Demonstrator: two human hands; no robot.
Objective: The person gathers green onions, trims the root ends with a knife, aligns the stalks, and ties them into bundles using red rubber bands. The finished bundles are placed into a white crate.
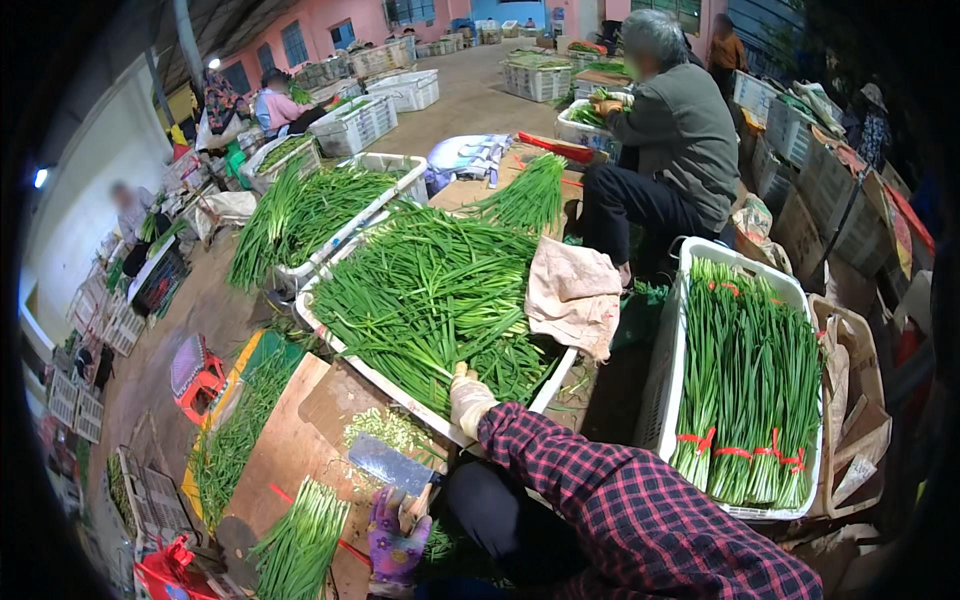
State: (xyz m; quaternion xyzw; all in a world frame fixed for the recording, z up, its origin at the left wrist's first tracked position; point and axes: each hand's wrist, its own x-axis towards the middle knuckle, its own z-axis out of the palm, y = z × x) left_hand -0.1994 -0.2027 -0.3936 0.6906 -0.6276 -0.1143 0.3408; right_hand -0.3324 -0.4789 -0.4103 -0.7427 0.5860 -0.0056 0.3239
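My right hand (471,399), in a pale work glove, is at the near edge of a white plastic crate (375,369). Its fingers close on the stem ends of garlic chives (427,300) heaped there. My left hand (397,534), in a purple flowered glove, is low over the wooden board (262,442). The cleaver's wooden handle (417,504) runs between its thumb and fingers; whether they grip it is unclear. The cleaver's blade (390,461) lies flat beside chopped pale stem pieces (386,429). A bunch of chives (301,536) rests left of that hand.
To my right, a white crate (675,442) holds several chive bundles (742,382) tied with red bands. A beige cloth (571,292) hangs over the middle crate's corner. A person (675,142) sits ahead. Another chive-filled crate (416,180) and a red stool (201,386) stand left.
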